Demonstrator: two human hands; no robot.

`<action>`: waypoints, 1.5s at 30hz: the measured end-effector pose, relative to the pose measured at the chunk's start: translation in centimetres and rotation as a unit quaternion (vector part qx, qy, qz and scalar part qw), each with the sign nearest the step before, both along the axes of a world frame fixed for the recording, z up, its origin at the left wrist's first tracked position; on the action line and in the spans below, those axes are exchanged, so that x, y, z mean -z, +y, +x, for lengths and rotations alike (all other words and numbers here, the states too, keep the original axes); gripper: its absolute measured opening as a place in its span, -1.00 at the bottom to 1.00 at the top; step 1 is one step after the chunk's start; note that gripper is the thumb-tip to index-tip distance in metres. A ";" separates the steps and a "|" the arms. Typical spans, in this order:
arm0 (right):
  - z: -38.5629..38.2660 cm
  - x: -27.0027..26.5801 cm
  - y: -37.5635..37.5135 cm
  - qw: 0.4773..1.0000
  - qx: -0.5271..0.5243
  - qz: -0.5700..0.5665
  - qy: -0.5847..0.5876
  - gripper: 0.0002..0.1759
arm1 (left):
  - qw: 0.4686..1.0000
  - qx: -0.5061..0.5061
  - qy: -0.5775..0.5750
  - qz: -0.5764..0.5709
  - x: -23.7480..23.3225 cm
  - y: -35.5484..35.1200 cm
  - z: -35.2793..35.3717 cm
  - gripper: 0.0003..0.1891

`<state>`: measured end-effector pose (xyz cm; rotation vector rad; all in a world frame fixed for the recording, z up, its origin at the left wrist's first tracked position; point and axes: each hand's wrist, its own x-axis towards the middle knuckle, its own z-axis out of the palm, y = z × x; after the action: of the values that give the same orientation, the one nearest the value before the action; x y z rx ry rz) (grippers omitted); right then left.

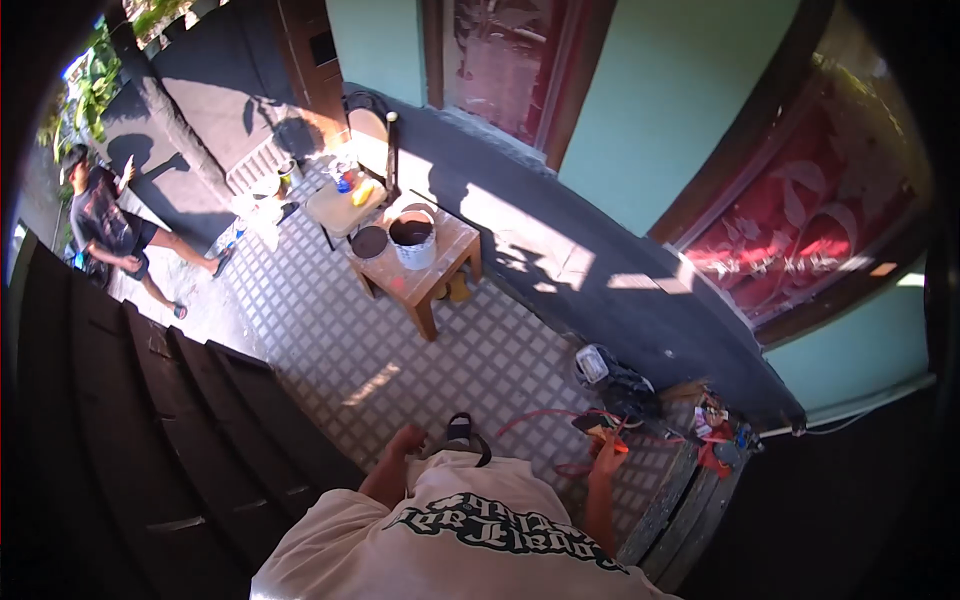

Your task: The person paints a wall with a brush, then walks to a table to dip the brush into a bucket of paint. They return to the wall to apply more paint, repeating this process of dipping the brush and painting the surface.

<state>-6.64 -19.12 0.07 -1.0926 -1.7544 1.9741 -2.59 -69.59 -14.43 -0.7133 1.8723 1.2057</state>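
Note:
My right hand [606, 458] is closed around a small orange and dark object [598, 428], whose exact kind I cannot make out. A red cord or strap [535, 414] loops across the floor beside that hand. My left hand [406, 440] hangs at my side with its fingers curled in, and nothing shows in it. Near it, one of my feet in a dark sandal [459, 428] stands on the patterned tiles.
Ahead, a wooden table [436, 284] carries a white bucket [412, 250] and a dark round lid [369, 241]. Behind it stands a chair [345, 210] with items on it. A black bag [628, 388] and clutter [715, 430] lie along the right wall. Another person [110, 215] is at far left.

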 end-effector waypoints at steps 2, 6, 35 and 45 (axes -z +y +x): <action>-4.9 0.2 -4.0 0.997 -0.077 0.004 -0.010 -0.69 | 0.997 -0.067 0.027 0.012 -1.3 -2.9 -0.7 -0.58; -12.2 -0.5 -12.1 0.978 -0.208 0.013 -0.010 -0.62 | 0.981 -0.176 0.078 0.016 -3.1 -7.5 -1.9 -0.60; -55.0 0.7 -33.9 0.788 -0.612 0.067 -0.014 -0.73 | 0.877 -0.465 0.107 -0.053 -1.4 0.6 -12.8 -0.72; -63.2 -1.7 -44.5 0.746 -0.637 0.180 0.074 -0.65 | 0.817 -0.576 0.012 0.033 -5.4 1.6 -14.3 -0.85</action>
<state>-69.82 -63.65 1.82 0.6638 -2.9591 1.9012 -16.87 -67.95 -9.07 -1.9382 1.3099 1.9563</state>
